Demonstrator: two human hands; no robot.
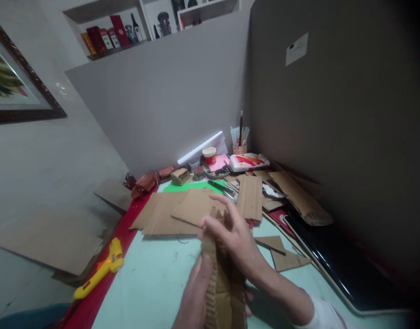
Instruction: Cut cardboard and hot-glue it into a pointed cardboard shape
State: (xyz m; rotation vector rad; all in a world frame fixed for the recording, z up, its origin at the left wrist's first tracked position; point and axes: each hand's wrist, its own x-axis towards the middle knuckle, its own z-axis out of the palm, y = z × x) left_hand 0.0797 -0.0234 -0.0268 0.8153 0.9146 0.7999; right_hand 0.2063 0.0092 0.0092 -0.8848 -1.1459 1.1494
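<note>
A long folded piece of corrugated cardboard [223, 292] points away from me at the bottom middle, its ridged edge facing up and its far end jagged. My left hand [196, 290] is closed around its near part, thumb on the left side and fingertips showing at the right. At the far end, my right hand [237, 233] grips the cardboard with the thumb against its upper left edge. The right index finger is raised and curved above that end. The other right fingers are mostly hidden behind the piece.
Flat cardboard sheets [165, 212] lie ahead on the pale green table [144, 283]. A yellow glue gun [105, 269] rests at the left edge. Triangular cardboard scraps [287, 260] and a black glossy panel [347, 265] are on the right; a paper cup [209, 155] stands behind.
</note>
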